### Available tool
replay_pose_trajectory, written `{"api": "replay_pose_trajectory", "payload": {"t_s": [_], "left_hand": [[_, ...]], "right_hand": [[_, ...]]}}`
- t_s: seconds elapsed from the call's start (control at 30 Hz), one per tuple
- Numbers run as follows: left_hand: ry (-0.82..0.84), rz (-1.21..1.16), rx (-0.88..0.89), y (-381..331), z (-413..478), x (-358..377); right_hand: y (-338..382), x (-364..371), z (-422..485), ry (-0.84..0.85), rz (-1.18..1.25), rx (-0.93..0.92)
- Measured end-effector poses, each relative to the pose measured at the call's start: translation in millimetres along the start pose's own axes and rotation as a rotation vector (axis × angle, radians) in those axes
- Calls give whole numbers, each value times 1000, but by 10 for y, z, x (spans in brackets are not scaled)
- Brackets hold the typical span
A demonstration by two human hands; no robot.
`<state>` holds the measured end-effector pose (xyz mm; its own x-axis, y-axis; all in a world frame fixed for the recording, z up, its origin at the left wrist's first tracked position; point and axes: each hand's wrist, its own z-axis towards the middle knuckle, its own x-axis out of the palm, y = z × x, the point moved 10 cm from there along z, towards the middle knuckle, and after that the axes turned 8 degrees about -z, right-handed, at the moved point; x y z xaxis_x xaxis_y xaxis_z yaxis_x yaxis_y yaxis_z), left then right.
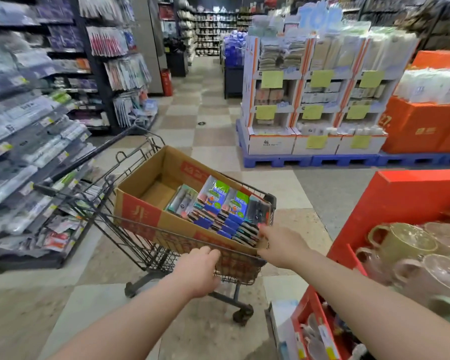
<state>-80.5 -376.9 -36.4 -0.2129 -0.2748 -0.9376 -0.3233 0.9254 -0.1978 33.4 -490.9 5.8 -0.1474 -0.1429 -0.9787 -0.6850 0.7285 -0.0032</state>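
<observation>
Two risks in the head view: with the left grip [200,268] curled over the near rim of the cart [244,268] and the right grip [278,245], too blurred to tell whether it clasps, at the near right corner of the tilted box [140,211], a skewed pull could spill the packs [218,201] or knock the glass cups [400,242].

Your arms show bare along their whole visible length, forearms smooth and rounded, narrowing at the wrists. Your left grip [198,274] and right grip [278,245] are bare as well; the fingers are too blurred to tell nails.

Open aisle [205,113] past cart [151,252], shelving [31,141] alongside
</observation>
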Motion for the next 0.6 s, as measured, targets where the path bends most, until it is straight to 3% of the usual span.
{"api": "replay_pose_trajectory", "payload": {"t_s": [0.27,0.6], "left_hand": [[-57,3,77,116,768,-543],[-96,12,220,729,1828,-1192]], "right_hand": [[-28,408,504,114,14,14],[77,719,1282,229,117,196]]}}
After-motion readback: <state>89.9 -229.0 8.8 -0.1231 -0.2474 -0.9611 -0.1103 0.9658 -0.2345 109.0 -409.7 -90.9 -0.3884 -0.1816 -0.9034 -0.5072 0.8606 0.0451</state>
